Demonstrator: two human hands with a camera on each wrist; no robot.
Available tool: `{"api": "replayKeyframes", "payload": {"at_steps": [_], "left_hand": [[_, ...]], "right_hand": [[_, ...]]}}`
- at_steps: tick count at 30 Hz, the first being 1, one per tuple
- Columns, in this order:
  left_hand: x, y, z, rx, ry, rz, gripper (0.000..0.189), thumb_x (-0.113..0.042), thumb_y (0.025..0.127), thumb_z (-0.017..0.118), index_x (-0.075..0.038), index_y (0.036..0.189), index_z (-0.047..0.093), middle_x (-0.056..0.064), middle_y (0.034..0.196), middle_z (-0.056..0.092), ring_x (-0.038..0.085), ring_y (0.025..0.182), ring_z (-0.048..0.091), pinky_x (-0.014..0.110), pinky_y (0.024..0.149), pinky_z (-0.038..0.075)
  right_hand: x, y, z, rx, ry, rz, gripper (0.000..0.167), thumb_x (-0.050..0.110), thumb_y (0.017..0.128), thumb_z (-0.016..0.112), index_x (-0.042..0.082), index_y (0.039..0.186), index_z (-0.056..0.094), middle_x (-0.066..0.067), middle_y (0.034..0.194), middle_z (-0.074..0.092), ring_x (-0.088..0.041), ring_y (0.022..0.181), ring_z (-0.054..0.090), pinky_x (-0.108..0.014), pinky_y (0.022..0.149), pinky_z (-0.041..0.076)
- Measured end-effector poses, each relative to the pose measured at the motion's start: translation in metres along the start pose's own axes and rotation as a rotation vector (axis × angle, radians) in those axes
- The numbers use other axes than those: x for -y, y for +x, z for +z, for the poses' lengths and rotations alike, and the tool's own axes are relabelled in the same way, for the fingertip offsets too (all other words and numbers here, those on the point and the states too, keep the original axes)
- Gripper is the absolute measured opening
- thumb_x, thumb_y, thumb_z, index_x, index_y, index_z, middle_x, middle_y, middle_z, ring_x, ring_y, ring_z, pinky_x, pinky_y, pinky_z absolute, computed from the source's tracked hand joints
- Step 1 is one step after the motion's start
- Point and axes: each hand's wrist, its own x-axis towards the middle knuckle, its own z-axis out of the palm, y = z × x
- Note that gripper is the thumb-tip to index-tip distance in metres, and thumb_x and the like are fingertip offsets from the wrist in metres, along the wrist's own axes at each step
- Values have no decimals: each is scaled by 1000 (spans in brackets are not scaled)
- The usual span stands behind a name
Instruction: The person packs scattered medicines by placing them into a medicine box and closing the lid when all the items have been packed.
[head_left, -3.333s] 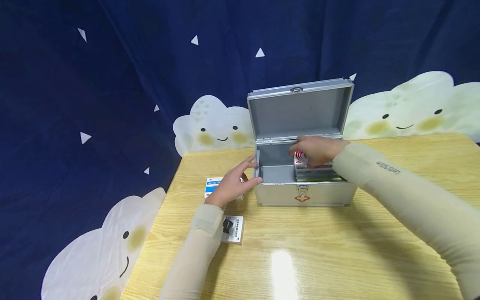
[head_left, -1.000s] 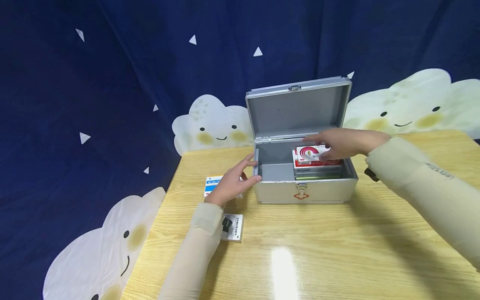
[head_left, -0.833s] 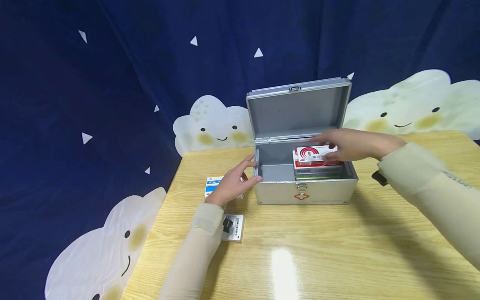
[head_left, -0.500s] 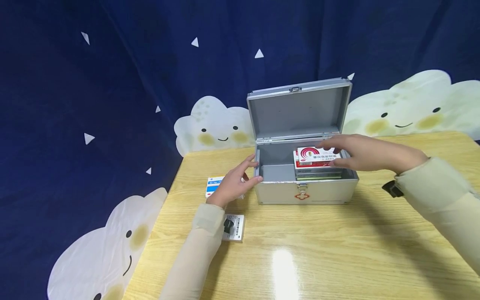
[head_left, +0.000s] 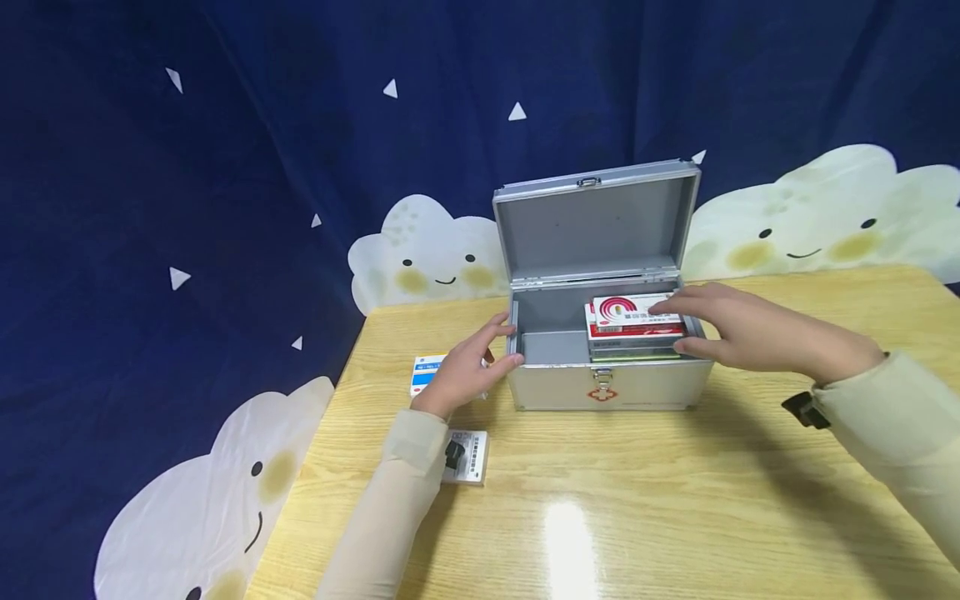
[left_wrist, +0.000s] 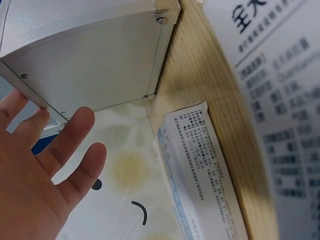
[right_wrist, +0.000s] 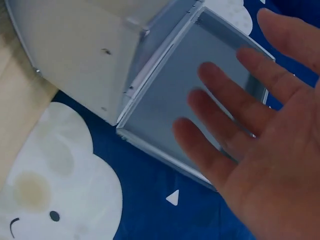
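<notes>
A silver first-aid case [head_left: 551, 388] with a red cross stands with its lid [head_left: 596, 233] raised. My left hand [head_left: 467, 368] has its fingertips at the case's left rim, and in the left wrist view its fingers are loosely extended. Inside the right half lies a stack of medicine boxes, topped by a white box [head_left: 633, 315] with a red ring pattern. Over the case's right end is my right hand [head_left: 750, 332], fingers extended and overlapping the stack's right end. The right wrist view shows its palm [right_wrist: 285, 160] with nothing in it and fingers spread.
A blue-and-white medicine box [head_left: 424, 375] lies left of the case, partly behind my left hand. Nearer me is a white-and-grey box [head_left: 472, 458], partly hidden by the left sleeve. Both rest on the wooden table [head_left: 675, 517]. A blue curtain with clouds hangs behind.
My right hand has let go of the red-ringed medicine box on the stack and drawn back rightward and toward me, its fingers straightening. My left hand has stayed at the case's left rim.
</notes>
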Motion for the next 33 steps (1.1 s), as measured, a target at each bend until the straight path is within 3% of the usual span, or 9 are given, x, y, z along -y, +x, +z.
{"api": "replayKeyframes", "payload": {"at_steps": [7,12,15,19,25,29,33], "left_hand": [[-6,0,-2,14,40,-16,58,-56,96,54,-31,148,44,-17,163,28,21,105,60,38,85,50],[-11,-6,-8,-34,76,-37,64,-55,95,56,-30,151,40,0,144,55,28,115,61,45,90,51],[-13,-16,-17,-90,126,-18,59,-52,94,58,-26,146,48,2,133,63,25,114,63,44,90,52],[-12,-39,-30,-144,225,40,43,-43,93,65,-18,128,65,-1,127,68,21,113,65,43,93,53],[-6,-74,-41,-71,316,57,36,-37,89,72,-14,117,71,0,118,73,21,113,65,43,96,53],[2,-88,-41,-12,329,17,35,-35,89,72,-16,117,71,-1,118,72,20,116,65,43,98,52],[11,-98,-39,6,325,-15,35,-36,89,72,-15,117,71,-2,117,72,19,113,65,42,97,52]], "right_hand": [[-18,-13,9,-109,8,34,44,19,88,74,10,130,62,-20,135,59,-41,127,49,-59,102,39],[-33,-19,15,-179,40,57,44,16,86,75,7,128,63,-20,131,62,-42,123,53,-59,100,40],[-40,-21,18,-167,58,81,45,19,87,75,5,128,63,-20,129,63,-41,121,56,-59,98,43],[-49,-23,24,-134,71,86,46,22,89,74,3,129,62,-21,128,62,-40,118,58,-59,95,46],[-59,-25,34,-65,111,146,60,31,85,77,2,134,58,-23,137,54,-45,124,53,-64,99,43],[-62,-25,34,-35,136,162,67,34,84,78,1,138,54,-25,145,47,-49,130,46,-68,101,39],[-62,-22,33,-20,134,153,70,35,84,78,3,140,53,-25,150,43,-51,135,40,-69,102,37]]}}
